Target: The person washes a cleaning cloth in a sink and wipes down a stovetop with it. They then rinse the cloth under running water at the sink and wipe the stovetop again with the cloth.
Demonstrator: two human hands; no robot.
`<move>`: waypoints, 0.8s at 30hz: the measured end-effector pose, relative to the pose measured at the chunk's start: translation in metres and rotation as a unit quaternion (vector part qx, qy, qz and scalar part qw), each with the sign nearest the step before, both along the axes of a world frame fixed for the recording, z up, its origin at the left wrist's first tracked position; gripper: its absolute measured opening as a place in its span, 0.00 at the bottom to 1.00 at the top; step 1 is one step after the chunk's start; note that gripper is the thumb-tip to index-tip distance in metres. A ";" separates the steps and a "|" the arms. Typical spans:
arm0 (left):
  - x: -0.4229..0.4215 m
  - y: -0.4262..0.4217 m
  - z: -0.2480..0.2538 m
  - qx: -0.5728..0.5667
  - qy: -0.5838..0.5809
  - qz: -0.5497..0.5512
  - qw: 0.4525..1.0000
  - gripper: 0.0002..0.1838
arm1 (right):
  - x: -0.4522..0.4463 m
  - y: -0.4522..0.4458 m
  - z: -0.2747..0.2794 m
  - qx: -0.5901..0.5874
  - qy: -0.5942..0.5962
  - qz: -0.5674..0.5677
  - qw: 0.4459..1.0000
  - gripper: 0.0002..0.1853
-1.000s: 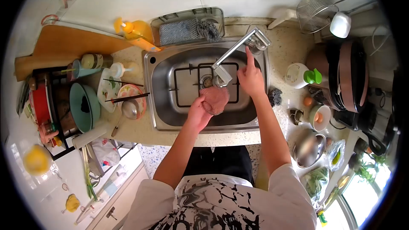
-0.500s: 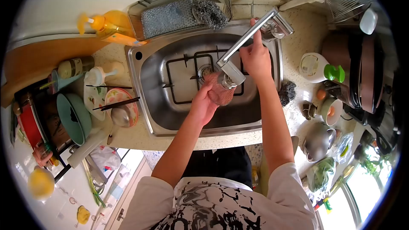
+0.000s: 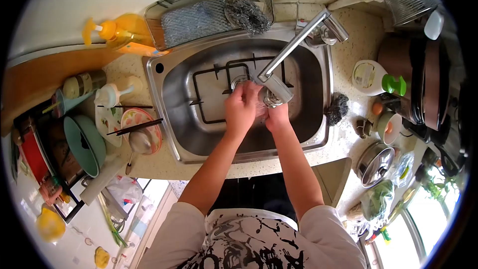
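Both hands are low over the steel sink (image 3: 186, 137), at the outlet of the chrome faucet (image 3: 286, 52). My left hand (image 3: 241, 110) lies just left of the faucet head, back upward, fingers loosely bent and nothing visible in it. Close by, my right hand (image 3: 277, 117) reaches under the faucet head, which hides its fingers. Clear water (image 3: 261, 110) appears to run between the hands. Whether the hands touch is hidden. A black wire rack (image 3: 201, 105) sits on the sink bottom, with the drain (image 3: 241, 80) behind my left hand.
Behind the sink stands a clear basket (image 3: 154, 27) with a grey mesh cloth (image 3: 196, 20) and steel wool (image 3: 249, 15). An orange pump bottle (image 3: 124, 31), bowls (image 3: 84, 144) and chopsticks (image 3: 135, 127) are left. On the right are a white bottle (image 3: 367, 77), dark scrubber (image 3: 337, 109) and lidded pot (image 3: 376, 164).
My right hand has come down from beside the faucet's base to the outlet. My left hand has turned from palm up to back up.
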State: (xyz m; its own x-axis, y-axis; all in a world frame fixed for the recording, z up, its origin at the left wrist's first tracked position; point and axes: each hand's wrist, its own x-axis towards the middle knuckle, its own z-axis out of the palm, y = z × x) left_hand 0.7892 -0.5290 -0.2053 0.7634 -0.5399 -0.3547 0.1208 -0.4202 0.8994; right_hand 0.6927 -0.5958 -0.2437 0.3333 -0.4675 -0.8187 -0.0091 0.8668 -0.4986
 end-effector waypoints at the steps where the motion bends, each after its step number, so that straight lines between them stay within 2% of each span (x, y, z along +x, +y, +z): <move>1: -0.001 0.001 0.008 0.039 -0.085 -0.043 0.995 0.11 | 0.008 0.001 -0.006 0.002 -0.002 -0.072 0.997 0.18; 2: -0.004 0.003 0.012 0.076 -0.170 -0.085 0.979 0.09 | 0.007 0.001 -0.008 0.026 -0.058 -0.107 0.992 0.18; 4: -0.018 0.010 -0.003 0.038 -0.192 -0.092 0.976 0.07 | 0.008 -0.003 -0.003 0.074 -0.173 -0.174 0.966 0.17; 6: -0.027 0.011 -0.015 -0.013 -0.254 -0.089 0.963 0.07 | 0.013 0.009 -0.004 0.040 -0.186 -0.201 0.961 0.15; 8: -0.005 -0.005 -0.006 0.029 -0.151 -0.100 0.983 0.07 | 0.025 0.024 0.033 -0.097 -0.016 -0.133 0.986 0.15; 10: 0.011 -0.014 -0.010 0.060 -0.053 -0.080 0.994 0.08 | 0.027 0.029 0.055 -0.106 0.078 -0.047 0.990 0.14; 11: 0.003 -0.007 -0.015 0.056 -0.143 -0.100 0.983 0.09 | 0.022 0.031 0.040 -0.150 0.082 -0.025 0.985 0.13; 12: -0.014 0.006 -0.026 -0.002 -0.160 -0.072 0.984 0.11 | 0.017 0.025 0.032 -0.173 0.069 -0.002 0.982 0.13; 15: -0.046 0.025 -0.008 0.017 -0.045 -0.053 0.997 0.12 | 0.007 0.005 0.031 -0.199 0.001 0.070 0.977 0.13; 18: -0.019 0.008 -0.027 -0.060 -0.118 -0.052 0.990 0.12 | 0.014 0.036 0.013 -0.124 0.074 -0.041 0.989 0.12; 19: -0.002 0.006 -0.033 0.006 -0.022 -0.075 0.997 0.11 | 0.015 0.035 0.029 -0.101 0.133 0.010 0.986 0.11; 22: -0.020 0.017 -0.015 0.059 -0.104 -0.089 0.989 0.11 | 0.013 0.017 0.046 -0.136 0.138 0.085 0.977 0.10; 23: -0.037 0.023 -0.009 0.026 -0.077 -0.070 0.994 0.12 | 0.005 0.023 0.006 -0.190 0.082 0.041 0.978 0.10; 24: -0.049 0.026 -0.008 -0.011 -0.063 -0.060 0.996 0.13 | 0.008 0.010 0.030 -0.151 0.030 0.004 0.988 0.09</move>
